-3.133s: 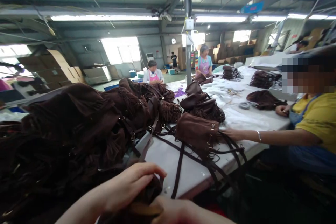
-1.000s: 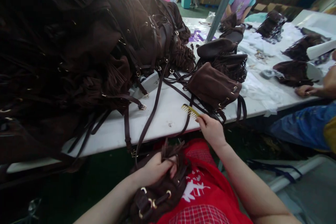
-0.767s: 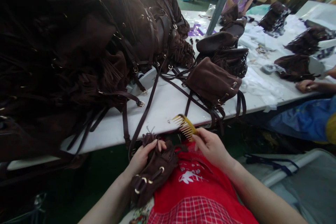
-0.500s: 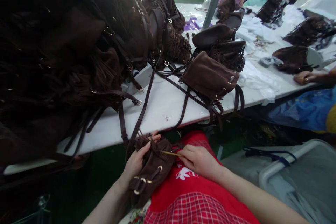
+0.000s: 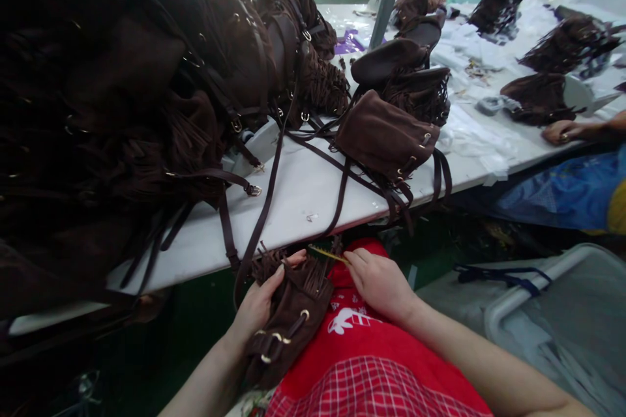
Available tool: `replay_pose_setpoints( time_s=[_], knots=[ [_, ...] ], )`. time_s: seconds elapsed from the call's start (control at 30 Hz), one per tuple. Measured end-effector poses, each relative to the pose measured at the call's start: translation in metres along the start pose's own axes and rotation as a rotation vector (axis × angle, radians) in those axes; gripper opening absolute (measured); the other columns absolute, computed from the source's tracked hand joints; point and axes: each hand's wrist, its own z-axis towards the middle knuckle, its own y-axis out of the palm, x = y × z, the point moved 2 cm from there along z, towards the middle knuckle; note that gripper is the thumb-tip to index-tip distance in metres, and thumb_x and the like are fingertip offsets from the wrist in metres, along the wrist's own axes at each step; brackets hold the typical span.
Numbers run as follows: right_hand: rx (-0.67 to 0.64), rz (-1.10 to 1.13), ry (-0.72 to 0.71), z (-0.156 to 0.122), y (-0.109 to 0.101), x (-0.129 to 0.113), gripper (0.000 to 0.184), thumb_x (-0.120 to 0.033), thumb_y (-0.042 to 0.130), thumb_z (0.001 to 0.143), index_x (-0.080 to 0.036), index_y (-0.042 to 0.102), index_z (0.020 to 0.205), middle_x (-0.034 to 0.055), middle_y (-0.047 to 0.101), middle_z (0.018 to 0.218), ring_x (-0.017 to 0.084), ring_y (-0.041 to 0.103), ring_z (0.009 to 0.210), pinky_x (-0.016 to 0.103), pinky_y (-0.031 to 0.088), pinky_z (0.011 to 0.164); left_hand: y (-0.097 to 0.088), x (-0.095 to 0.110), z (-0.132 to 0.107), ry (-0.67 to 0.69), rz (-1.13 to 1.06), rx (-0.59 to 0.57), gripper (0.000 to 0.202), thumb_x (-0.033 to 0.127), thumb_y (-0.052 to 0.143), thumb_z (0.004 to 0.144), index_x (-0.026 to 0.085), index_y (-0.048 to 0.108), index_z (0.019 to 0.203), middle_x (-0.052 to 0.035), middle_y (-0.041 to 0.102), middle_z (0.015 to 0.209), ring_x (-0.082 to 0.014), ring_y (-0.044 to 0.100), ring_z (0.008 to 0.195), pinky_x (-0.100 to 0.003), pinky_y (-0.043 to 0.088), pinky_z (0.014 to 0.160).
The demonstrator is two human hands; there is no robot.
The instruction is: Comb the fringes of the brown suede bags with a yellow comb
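Note:
My left hand [image 5: 261, 303] is closed on a small dark brown fringed suede bag [image 5: 298, 300], which rests tilted at my lap below the table edge. Its fringe lies around my thumb and fingers, and gold rings with a short strap show on its lower side. My right hand [image 5: 379, 280] pinches a thin yellow stick [image 5: 330, 253] with a toothed-looking edge; its exact kind is unclear. The stick points left, just above the fringe and apart from it.
Brown bags [image 5: 122, 78] are heaped high on the left of the white table [image 5: 288, 195]. Another brown bag [image 5: 386, 133] lies ahead, straps hanging over the edge. A metal post [image 5: 388, 0] rises behind it. A co-worker's hand [image 5: 560, 132] rests at right, above a grey bin [image 5: 493, 319].
My right hand has moved up and away from the bag, lifting the yellow stick out of the fringe. My left hand keeps hold of the bag, which has shifted slightly.

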Motion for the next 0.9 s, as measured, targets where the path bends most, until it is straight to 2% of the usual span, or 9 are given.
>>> replay_pose_setpoints(
  time_s=[0.07, 0.13, 0.23, 0.3, 0.37, 0.47, 0.67, 0.8, 0.9],
  knots=[
    [-0.008, 0.143, 0.048, -0.001, -0.001, 0.007, 0.029, -0.028, 0.038, 0.095, -0.018, 0.065, 0.098, 0.0067, 0.066, 0.089, 0.016, 0.061, 0.079, 0.025, 0.044, 0.069, -0.001, 0.000, -0.001, 0.027, 0.063, -0.030, 0.029, 0.042, 0.053, 0.087, 0.018, 0.068, 0.090, -0.0066, 0.066, 0.118, -0.0281, 0.044, 0.129, -0.042, 0.024, 0.115],
    [-0.121, 0.397, 0.144, -0.003, 0.000, 0.021, 0.031, -0.034, 0.041, 0.094, -0.017, 0.065, 0.082, 0.0037, 0.064, 0.072, 0.014, 0.059, 0.064, 0.024, 0.043, 0.059, -0.004, -0.001, -0.003, 0.071, 0.092, -0.045, 0.029, 0.041, 0.050, 0.089, 0.018, 0.065, 0.080, -0.0067, 0.070, 0.108, -0.0278, 0.047, 0.125, -0.042, 0.023, 0.114],
    [-0.280, 0.871, 0.312, -0.008, 0.000, 0.044, 0.037, -0.045, 0.043, 0.091, -0.015, 0.061, 0.080, -0.0006, 0.060, 0.058, 0.009, 0.046, 0.040, 0.022, 0.034, 0.041, -0.011, -0.005, -0.003, 0.142, 0.128, -0.058, 0.031, 0.039, 0.046, 0.091, 0.018, 0.062, 0.076, -0.0062, 0.070, 0.093, -0.0267, 0.052, 0.116, -0.042, 0.025, 0.112],
    [-0.190, 1.081, 0.353, -0.008, -0.004, 0.052, 0.035, -0.048, 0.052, 0.086, -0.014, 0.061, 0.089, -0.0003, 0.063, 0.064, 0.007, 0.046, 0.039, 0.020, 0.034, 0.040, -0.015, -0.009, -0.002, 0.183, 0.144, -0.085, 0.033, 0.039, 0.043, 0.092, 0.018, 0.061, 0.074, -0.0064, 0.068, 0.086, -0.0263, 0.053, 0.110, -0.040, 0.027, 0.109],
    [-0.058, 1.189, 0.297, -0.005, -0.010, 0.049, 0.034, -0.043, 0.065, 0.077, -0.014, 0.060, 0.095, 0.0021, 0.067, 0.075, 0.010, 0.057, 0.053, 0.021, 0.045, 0.050, -0.016, -0.011, -0.002, 0.198, 0.136, -0.118, 0.034, 0.037, 0.042, 0.093, 0.017, 0.060, 0.072, -0.0067, 0.066, 0.085, -0.0258, 0.052, 0.108, -0.039, 0.028, 0.107],
    [-0.021, 1.260, 0.148, 0.010, -0.010, 0.026, 0.031, -0.032, 0.074, 0.068, -0.014, 0.061, 0.090, 0.0038, 0.068, 0.083, 0.015, 0.063, 0.073, 0.026, 0.051, 0.069, -0.011, -0.011, -0.003, 0.197, 0.117, -0.148, 0.034, 0.034, 0.042, 0.093, 0.017, 0.061, 0.070, -0.0072, 0.065, 0.086, -0.0243, 0.052, 0.104, -0.035, 0.031, 0.103],
    [-0.216, 1.209, -0.016, 0.056, 0.017, -0.007, 0.023, -0.023, 0.071, 0.064, -0.013, 0.064, 0.084, 0.0018, 0.068, 0.079, 0.014, 0.062, 0.069, 0.027, 0.051, 0.068, -0.001, -0.001, -0.013, 0.101, 0.057, -0.177, 0.036, 0.040, 0.051, 0.087, 0.014, 0.064, 0.066, -0.0056, 0.061, 0.064, -0.0180, 0.055, 0.069, -0.030, 0.042, 0.078],
    [-0.237, 1.179, 0.064, 0.076, 0.033, -0.006, 0.024, -0.021, 0.069, 0.063, -0.013, 0.065, 0.085, 0.0002, 0.067, 0.075, 0.012, 0.059, 0.063, 0.025, 0.050, 0.063, -0.028, 0.008, -0.025, -0.009, 0.004, -0.161, 0.032, 0.041, 0.058, 0.080, 0.011, 0.068, 0.075, 0.0016, 0.043, 0.039, -0.0120, 0.042, 0.042, -0.026, 0.038, 0.051],
    [-0.290, 1.200, 0.117, 0.080, 0.036, -0.008, 0.030, -0.023, 0.072, 0.061, -0.013, 0.065, 0.089, -0.0002, 0.067, 0.075, 0.011, 0.058, 0.059, 0.024, 0.049, 0.060, -0.060, 0.009, -0.039, -0.068, 0.016, -0.205, 0.040, 0.051, 0.062, 0.069, 0.012, 0.066, 0.063, 0.0015, 0.040, 0.036, -0.0069, 0.027, 0.033, -0.024, 0.023, 0.037]
  ],
)
